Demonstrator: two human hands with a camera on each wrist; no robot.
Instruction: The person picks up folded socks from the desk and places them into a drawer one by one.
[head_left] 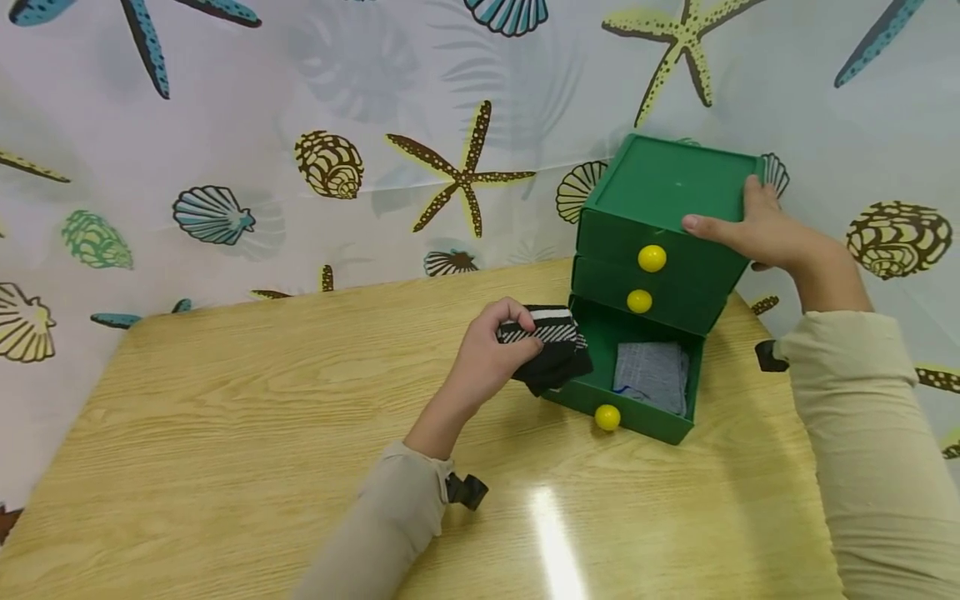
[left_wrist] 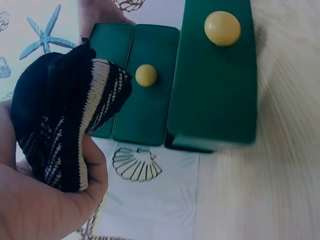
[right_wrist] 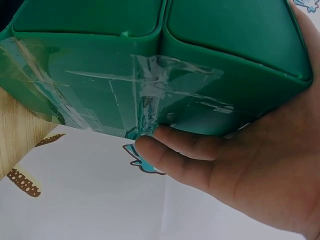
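My left hand (head_left: 487, 350) pinches a folded black-and-white striped knit sock (head_left: 557, 357) between thumb and fingers. It holds the sock up beside the left edge of the pulled-out bottom drawer (head_left: 648, 423). Inside that drawer, on its right side, lies a folded grey cloth (head_left: 651, 375). My right hand (head_left: 783, 229) rests on the upper right corner of the green drawer unit (head_left: 675, 187), thumb across the top front edge. In the right wrist view, straight fingers (right_wrist: 187, 167) lie along the unit's taped side.
Two upper drawers with yellow knobs (head_left: 652, 258) are closed. The unit stands at the back right of a wooden table (head_left: 262, 442). Behind it hangs a white cloth (head_left: 262, 92) printed with shells and starfish.
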